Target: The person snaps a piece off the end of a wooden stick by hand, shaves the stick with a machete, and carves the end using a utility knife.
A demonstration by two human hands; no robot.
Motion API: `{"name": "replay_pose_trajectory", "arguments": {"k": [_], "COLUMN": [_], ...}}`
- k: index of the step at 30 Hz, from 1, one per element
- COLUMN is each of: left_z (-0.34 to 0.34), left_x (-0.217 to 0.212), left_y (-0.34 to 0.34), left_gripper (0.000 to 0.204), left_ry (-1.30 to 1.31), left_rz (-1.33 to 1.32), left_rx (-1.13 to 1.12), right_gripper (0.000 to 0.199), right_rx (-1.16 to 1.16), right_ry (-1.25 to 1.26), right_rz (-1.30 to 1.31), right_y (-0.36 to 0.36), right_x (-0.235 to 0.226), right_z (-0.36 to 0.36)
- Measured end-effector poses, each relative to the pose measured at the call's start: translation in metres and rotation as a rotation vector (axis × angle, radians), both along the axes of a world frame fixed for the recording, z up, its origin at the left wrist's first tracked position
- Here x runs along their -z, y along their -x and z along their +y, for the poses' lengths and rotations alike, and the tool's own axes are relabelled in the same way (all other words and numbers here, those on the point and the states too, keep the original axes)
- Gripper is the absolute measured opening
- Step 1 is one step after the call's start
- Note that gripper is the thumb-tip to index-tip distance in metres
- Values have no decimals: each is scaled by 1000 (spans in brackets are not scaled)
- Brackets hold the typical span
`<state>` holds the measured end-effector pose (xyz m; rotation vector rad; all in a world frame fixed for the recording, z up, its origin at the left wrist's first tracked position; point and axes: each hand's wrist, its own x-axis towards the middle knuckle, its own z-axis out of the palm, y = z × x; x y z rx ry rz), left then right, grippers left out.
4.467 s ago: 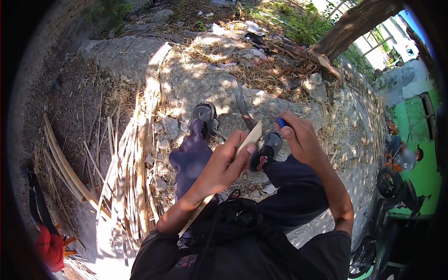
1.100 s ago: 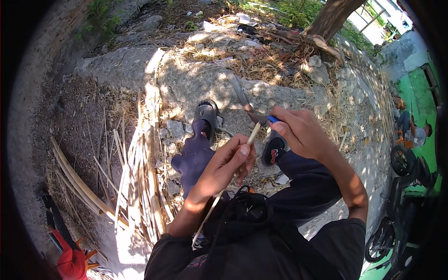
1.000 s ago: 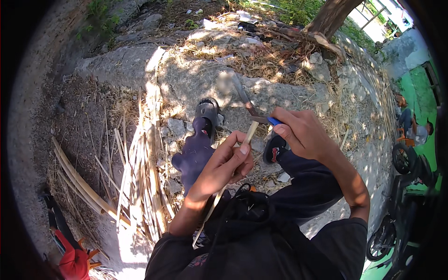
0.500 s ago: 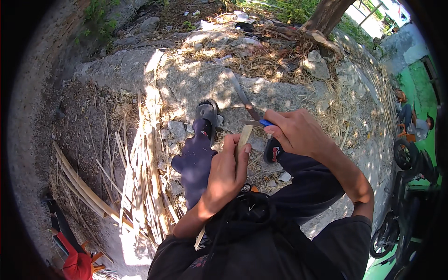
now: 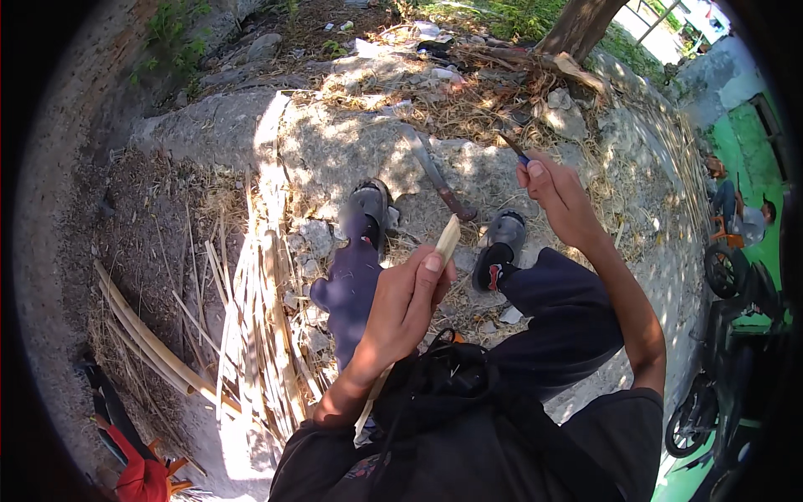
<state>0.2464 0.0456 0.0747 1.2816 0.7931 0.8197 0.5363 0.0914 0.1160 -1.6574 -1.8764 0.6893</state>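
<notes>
My left hand (image 5: 407, 303) is closed round a pale split bamboo strip (image 5: 449, 238), whose cut end sticks up past the thumb. Out to the right and farther ahead, my right hand (image 5: 559, 197) grips a small knife (image 5: 514, 149) by its blue handle. The short dark blade points up and left, apart from the strip. Between and beyond both hands a long machete (image 5: 432, 174) lies on the rocky ground, its dark handle end just past the strip's tip.
A heap of long bamboo strips (image 5: 263, 335) lies left of my legs, with thicker curved poles (image 5: 146, 330) beyond. My shoes (image 5: 505, 234) rest on stony ground. A tree trunk (image 5: 581, 29) stands at the far right. Motorcycles (image 5: 728, 272) and a seated person (image 5: 749, 222) are along the right.
My right hand has swung the knife away from the strip, up and right. My left hand has shifted its grip, and the strip's tip has risen slightly to the right.
</notes>
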Motion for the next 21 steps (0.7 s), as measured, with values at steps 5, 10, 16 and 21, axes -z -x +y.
{"name": "replay_pose_trajectory", "arguments": {"k": [5, 10, 16, 21], "left_z": [6, 5, 7, 9], "left_x": [1, 4, 23, 23], "left_y": [-2, -4, 2, 1], "left_gripper": [46, 46, 44, 44], "left_ry": [201, 203, 188, -126], "left_rz": [-85, -88, -308, -138], "left_rx": [78, 98, 256, 219], "right_gripper": [38, 39, 33, 33], "right_rx": [-284, -375, -450, -470], "right_ry": [-172, -72, 57, -31], "right_rz": [48, -110, 59, 7], "right_y": [26, 37, 43, 52], "right_x": [-3, -10, -21, -21], "right_z": [-19, -20, -20, -21]}}
